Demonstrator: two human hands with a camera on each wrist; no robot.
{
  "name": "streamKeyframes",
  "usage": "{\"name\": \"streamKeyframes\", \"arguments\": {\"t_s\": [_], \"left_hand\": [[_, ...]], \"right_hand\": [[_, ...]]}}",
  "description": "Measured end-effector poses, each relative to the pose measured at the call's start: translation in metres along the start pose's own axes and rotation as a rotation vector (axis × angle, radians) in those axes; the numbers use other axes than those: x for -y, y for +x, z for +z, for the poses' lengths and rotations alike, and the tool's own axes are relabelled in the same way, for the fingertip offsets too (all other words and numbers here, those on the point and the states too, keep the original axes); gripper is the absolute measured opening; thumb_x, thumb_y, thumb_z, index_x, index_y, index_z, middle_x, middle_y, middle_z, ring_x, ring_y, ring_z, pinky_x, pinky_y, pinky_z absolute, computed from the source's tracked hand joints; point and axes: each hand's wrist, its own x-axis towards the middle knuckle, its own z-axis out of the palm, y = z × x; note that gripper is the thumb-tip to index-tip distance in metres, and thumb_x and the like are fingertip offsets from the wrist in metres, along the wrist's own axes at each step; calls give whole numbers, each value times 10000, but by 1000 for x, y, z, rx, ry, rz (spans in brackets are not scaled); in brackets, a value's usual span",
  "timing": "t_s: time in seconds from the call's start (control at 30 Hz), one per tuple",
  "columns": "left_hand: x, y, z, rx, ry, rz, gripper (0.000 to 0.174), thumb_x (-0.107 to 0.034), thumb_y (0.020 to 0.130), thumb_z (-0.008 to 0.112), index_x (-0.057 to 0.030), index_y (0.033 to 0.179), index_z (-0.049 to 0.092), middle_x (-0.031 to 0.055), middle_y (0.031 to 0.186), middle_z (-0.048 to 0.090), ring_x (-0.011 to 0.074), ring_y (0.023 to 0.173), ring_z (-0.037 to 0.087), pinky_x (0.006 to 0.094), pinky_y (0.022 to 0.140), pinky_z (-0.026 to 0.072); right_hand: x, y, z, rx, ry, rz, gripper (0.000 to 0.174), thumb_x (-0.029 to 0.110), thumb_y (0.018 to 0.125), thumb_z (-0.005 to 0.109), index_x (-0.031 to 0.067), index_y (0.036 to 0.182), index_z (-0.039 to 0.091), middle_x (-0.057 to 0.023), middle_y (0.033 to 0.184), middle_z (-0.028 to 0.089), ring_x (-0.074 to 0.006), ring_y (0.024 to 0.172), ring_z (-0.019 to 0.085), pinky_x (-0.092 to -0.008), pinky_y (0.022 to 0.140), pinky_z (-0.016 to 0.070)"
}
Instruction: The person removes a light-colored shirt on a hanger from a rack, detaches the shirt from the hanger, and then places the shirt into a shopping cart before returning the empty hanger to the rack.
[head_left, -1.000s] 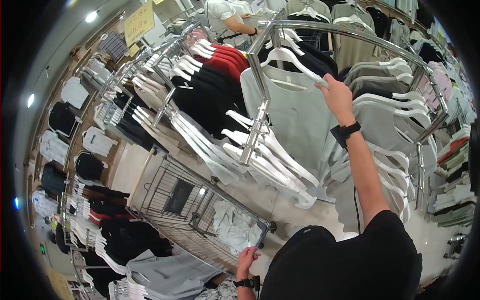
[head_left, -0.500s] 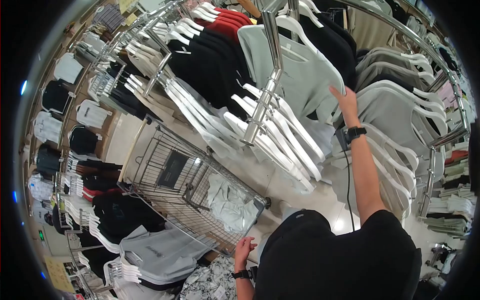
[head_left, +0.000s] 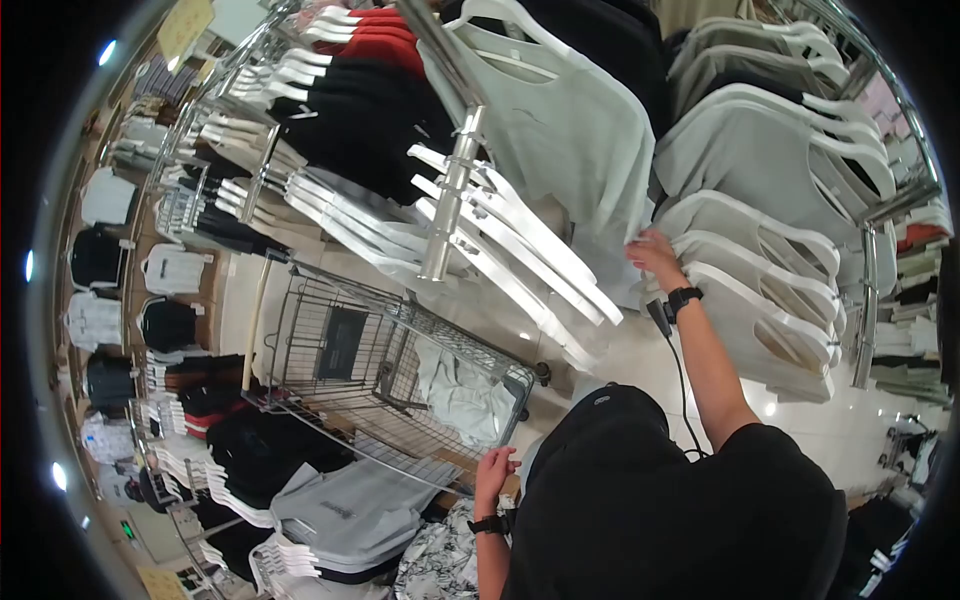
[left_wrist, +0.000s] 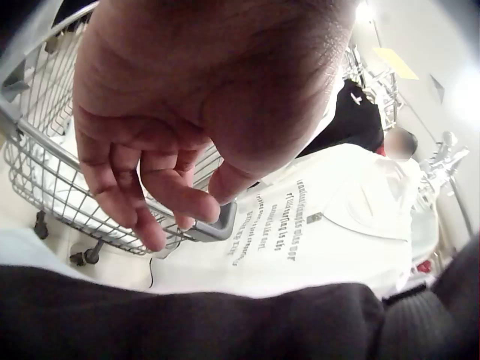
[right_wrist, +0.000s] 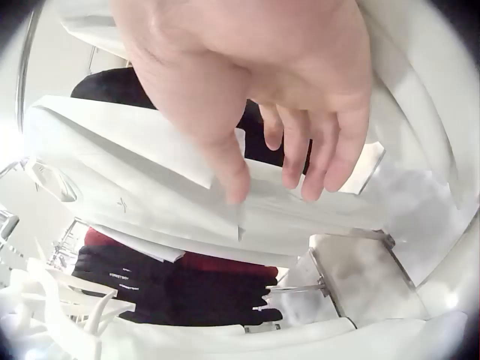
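Note:
A pale grey-green top point(head_left: 555, 120) hangs from a white hanger on the metal rack. My right hand point(head_left: 657, 258) is at the top's lower sleeve, fingers relaxed. In the right wrist view, the thumb and fingers of my right hand point(right_wrist: 262, 97) are spread apart beside the pale top point(right_wrist: 135, 180); whether they touch the cloth is unclear. My left hand point(head_left: 494, 474) hangs near the cart's corner with loosely bent fingers. In the left wrist view that left hand point(left_wrist: 180, 112) holds nothing, in front of the cart's rim point(left_wrist: 45, 142) and a white printed shirt point(left_wrist: 300, 225).
A wire shopping cart point(head_left: 345, 395) holds crumpled pale clothing point(head_left: 455, 390). Black tops point(head_left: 360, 125) and white hangers point(head_left: 520, 255) crowd the left of the rack; grey tops point(head_left: 740, 150) hang at its right. A grey printed shirt point(head_left: 350, 510) lies below the cart.
My right hand has let go of the hanger's end and moved down along the sleeve side. The top hangs back on the rack. My left hand stays low and empty, and the view has shifted.

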Motion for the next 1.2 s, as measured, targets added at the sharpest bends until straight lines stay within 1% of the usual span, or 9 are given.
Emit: {"name": "streamKeyframes", "arguments": {"t_s": [0.1, 0.27, 0.33, 0.43, 0.5, 0.57, 0.83, 1.03, 1.2], "left_hand": [[-16, 7, 5, 27, 50, 18, 335, -303, 1037, 557, 4, 1108, 670, 12, 710, 573, 137, 765, 669, 254, 693, 487], [-33, 16, 13, 59, 21, 24, 335, -308, 1034, 562, 6, 1094, 665, 2, 716, 564, 128, 769, 657, 246, 717, 493], [-36, 12, 16, 59, 39, 39, 330, -302, 1033, 563, 9, 1084, 659, -2, 710, 558, 116, 732, 633, 243, 719, 496], [-24, 14, 13, 66, 77, 50, 332, -300, 1033, 564, 15, 1074, 660, -3, 705, 562, 111, 716, 628, 241, 715, 497], [-15, 16, 12, 71, 42, 43, 319, -292, 1027, 568, 10, 1071, 663, 5, 717, 591, 111, 726, 644, 237, 693, 497], [-17, 12, 16, 70, 116, 16, 304, -284, 1021, 570, -1, 1082, 665, 17, 742, 623, 114, 739, 656, 236, 667, 495], [-6, -17, 31, -82, 80, 54, 333, -324, 1003, 592, -6, 1082, 651, 89, 889, 709, 150, 766, 699, 266, 700, 518], [41, -53, 21, -160, -9, -43, 308, -299, 1003, 597, -9, 1090, 652, 84, 931, 718, 149, 776, 697, 264, 721, 532], [76, -73, 12, -200, -152, -72, 285, -283, 1004, 592, -20, 1075, 678, 63, 876, 694, 139, 770, 676, 261, 722, 528]], "right_hand": [[31, -27, 10, -20, -167, -52, 747, 223, 825, 796, 61, 1427, 384, -60, 1065, 691, -131, 896, 655, -301, 794, 520], [10, 3, -6, 28, 180, -16, 444, 368, 948, 666, 75, 1268, 574, -57, 1060, 694, -145, 983, 649, -325, 839, 511], [5, 0, -1, -223, 239, -4, 391, 445, 993, 593, 89, 1147, 646, -55, 1053, 695, -149, 986, 654, -309, 842, 508], [67, -66, 31, 153, 57, -36, 415, 466, 1001, 578, 83, 1139, 654, -58, 1054, 697, -150, 988, 651, -297, 864, 501], [95, -86, 53, 279, 42, -74, 432, 441, 996, 597, 46, 1163, 648, -61, 1069, 695, -149, 1003, 642, -292, 899, 492], [100, -93, 77, 372, -245, -428, 432, 403, 995, 613, 11, 1175, 643, -64, 1084, 692, -146, 1014, 630, -302, 925, 486], [71, -67, 140, 522, -281, -290, 202, 159, 960, 607, 13, 1096, 640, 16, 959, 657, -62, 904, 584, -221, 819, 459], [58, -60, 156, 540, -43, -243, 432, 138, 967, 609, -19, 1363, 542, -56, 1212, 658, -112, 1063, 612, -249, 937, 472], [80, -68, 162, 353, -137, -271, 209, 167, 987, 595, 49, 1145, 664, 16, 914, 697, -54, 748, 604, -237, 676, 481]]}}
